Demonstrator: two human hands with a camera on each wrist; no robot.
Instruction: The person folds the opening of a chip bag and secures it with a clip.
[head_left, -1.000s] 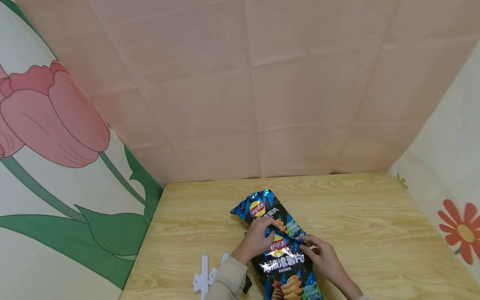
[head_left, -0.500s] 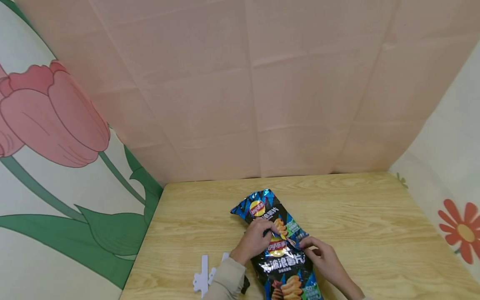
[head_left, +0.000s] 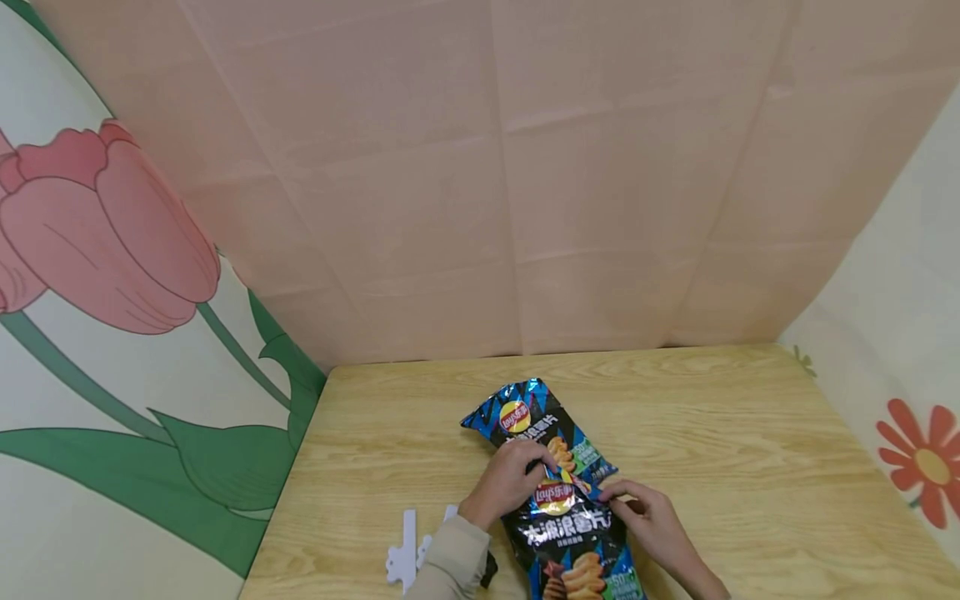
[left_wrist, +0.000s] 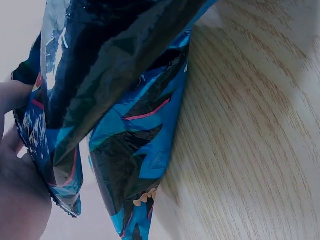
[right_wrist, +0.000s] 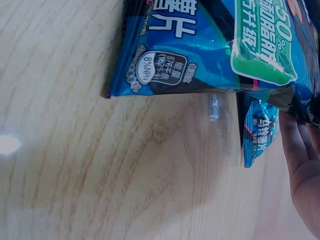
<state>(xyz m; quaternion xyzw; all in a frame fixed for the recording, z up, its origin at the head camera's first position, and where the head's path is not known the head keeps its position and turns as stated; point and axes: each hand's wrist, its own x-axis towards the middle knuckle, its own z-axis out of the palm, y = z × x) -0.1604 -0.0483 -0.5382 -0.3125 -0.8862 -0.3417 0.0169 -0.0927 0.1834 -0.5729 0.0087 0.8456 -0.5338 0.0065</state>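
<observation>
Right hand (head_left: pixel 654 521) slightly lower than half a second ago, baring a corner of the far bag (head_left: pixel 538 417). Near bag (head_left: pixel 572 542): glossy, puffed foil, lower centre of frame; long axis near vertical, top edge pointing up-frame, leaning slightly left. Left hand (head_left: pixel 506 482) pinches that edge, fingers curled; right pinches the top right corner. Bag's bottom cut off; black object (head_left: pixel 491 570) beside sleeve (head_left: pixel 456 554) hard to make out

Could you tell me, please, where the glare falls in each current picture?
Head view: small glints on the far bag; left wrist view: white streaks on the dark foil, upper left; right wrist view: a white spot on the table at the left edge.
</observation>
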